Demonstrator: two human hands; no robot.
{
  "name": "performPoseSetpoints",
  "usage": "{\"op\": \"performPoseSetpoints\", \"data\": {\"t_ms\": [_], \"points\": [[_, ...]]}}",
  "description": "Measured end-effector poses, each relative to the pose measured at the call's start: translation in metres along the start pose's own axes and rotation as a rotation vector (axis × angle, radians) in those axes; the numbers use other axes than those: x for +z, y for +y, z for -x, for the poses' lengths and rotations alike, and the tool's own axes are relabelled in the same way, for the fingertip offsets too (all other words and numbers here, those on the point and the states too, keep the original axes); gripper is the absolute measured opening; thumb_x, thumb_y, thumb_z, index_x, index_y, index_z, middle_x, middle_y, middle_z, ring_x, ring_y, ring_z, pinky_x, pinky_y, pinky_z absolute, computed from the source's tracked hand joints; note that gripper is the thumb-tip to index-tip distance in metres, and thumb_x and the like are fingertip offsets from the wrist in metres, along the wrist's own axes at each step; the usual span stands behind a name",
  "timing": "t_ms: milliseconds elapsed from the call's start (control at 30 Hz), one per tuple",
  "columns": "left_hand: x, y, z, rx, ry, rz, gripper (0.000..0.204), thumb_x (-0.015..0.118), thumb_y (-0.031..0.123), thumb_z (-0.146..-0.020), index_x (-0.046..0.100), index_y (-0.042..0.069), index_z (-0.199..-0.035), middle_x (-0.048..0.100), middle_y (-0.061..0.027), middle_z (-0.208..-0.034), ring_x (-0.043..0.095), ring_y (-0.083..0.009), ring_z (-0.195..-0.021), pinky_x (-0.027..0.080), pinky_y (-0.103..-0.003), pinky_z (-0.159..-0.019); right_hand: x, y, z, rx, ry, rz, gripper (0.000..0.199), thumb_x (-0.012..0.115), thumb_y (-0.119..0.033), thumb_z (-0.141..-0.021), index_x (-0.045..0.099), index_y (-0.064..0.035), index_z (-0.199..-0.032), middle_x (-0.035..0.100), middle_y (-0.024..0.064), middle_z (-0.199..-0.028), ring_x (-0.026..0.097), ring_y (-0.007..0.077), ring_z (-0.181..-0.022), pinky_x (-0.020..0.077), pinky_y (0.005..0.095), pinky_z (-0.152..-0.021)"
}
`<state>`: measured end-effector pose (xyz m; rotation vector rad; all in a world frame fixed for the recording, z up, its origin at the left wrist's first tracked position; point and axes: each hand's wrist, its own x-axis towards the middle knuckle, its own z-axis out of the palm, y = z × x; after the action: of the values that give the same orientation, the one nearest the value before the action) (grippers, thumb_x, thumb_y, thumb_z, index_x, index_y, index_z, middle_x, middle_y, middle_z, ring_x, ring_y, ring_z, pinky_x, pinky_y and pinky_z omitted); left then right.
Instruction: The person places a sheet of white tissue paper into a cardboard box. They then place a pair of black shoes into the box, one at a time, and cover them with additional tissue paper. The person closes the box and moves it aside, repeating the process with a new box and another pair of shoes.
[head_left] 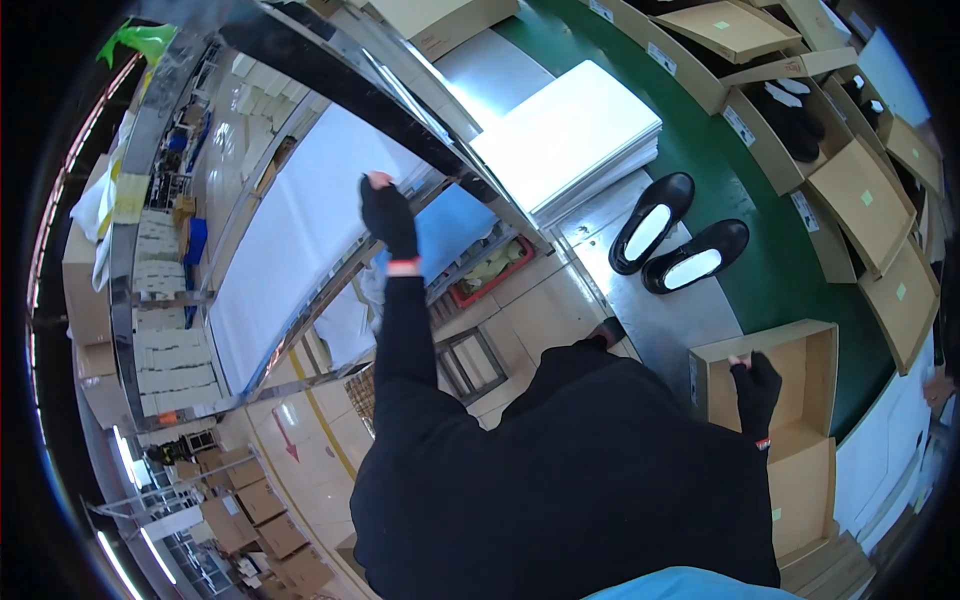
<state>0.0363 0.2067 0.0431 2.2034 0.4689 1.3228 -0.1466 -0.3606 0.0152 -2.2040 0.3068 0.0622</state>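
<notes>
My left hand point(386, 213), in a black fingerless glove, reaches up to the large white sheet point(300, 220) on the upper shelf and touches its edge. My right hand point(755, 382), gloved the same way, grips the rim of an open brown cardboard shoebox point(812, 350) standing on the metal worktop. A pair of black shoes with white insoles point(675, 240) lies on the worktop just beyond the box, apart from both hands. A stack of white paper sheets point(570, 135) rests farther back.
A green conveyor belt point(740, 170) runs along the right, lined with several open and closed brown shoeboxes point(860, 200). A metal rack frame point(330, 60) crosses overhead. A red tray point(495, 270) sits below the shelf. Flattened cardboard boxes point(260, 520) lie on the floor lower left.
</notes>
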Motion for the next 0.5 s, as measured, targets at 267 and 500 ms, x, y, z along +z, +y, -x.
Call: {"op": "performPoseSetpoints", "data": {"t_ms": [267, 500], "points": [[0.021, -0.085, -0.070, -0.087, -0.517, -0.460, 0.036, 0.061, 0.047, -0.083, 0.067, 0.012, -0.083, 0.069, -0.0131, -0.086, 0.065, -0.0335, -0.082, 0.049, -0.043, -0.071, 0.014, 0.050, 0.043, 0.092, -0.254, 0.391, 0.079, 0.087, -0.023, -0.060, 0.048, -0.0040, -0.126, 0.061, 0.0110, -0.099, 0.060, 0.0239, -0.074, 0.0478, 0.0358, -0.063], [-0.063, -0.218, -0.114, 0.288, -0.213, -0.317, 0.042, 0.061, 0.020, -0.086, 0.058, -0.006, -0.119, 0.063, -0.0203, -0.116, 0.060, -0.0288, -0.110, 0.048, -0.038, -0.096, 0.034, 0.073, 0.030, -0.072, -0.379, 0.150, 0.057, 0.071, -0.010, -0.074, 0.051, -0.0005, -0.127, 0.061, 0.0161, -0.110, 0.064, 0.0294, -0.083, 0.0522, 0.0378, -0.071]]}}
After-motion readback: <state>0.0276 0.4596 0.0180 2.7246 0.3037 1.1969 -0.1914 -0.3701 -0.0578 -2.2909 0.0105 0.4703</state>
